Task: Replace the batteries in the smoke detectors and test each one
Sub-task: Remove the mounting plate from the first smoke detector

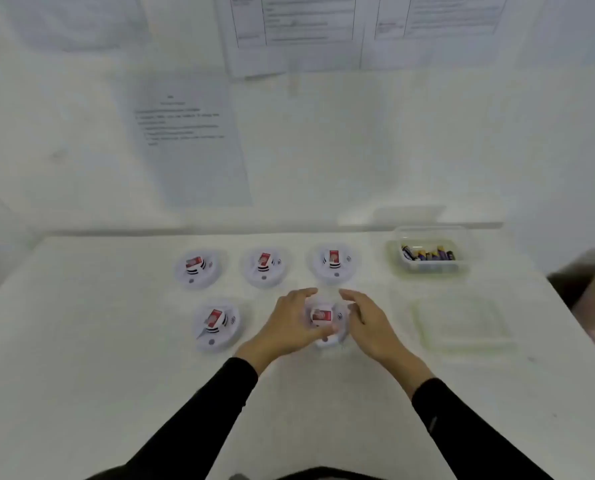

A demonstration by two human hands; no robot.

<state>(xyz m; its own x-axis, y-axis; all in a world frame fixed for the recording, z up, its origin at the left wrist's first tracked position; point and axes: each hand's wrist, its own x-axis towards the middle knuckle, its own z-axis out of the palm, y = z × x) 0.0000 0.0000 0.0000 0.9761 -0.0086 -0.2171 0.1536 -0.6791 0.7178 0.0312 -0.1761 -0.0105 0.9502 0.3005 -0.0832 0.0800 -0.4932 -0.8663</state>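
The left hand curls round the left rim of the front detector, which lies between the two hands. The right hand sits at its right rim with fingers relaxed and nearly straight, though blur leaves it unclear whether they touch.

The step looks to be taking up this unit to open it. Done well, one hand would steady the rim while the other turns the body. Both should stay clear of the raised centre so nothing is pressed by accident.

The unit is a round white disc with a red-and-white label on its raised middle and dark sound marks beside it.

Left of the hands sits another detector. Beyond them is a row of three more detectors. Farther right are the tub of batteries and, nearer, a clear lid, all on the white bench.
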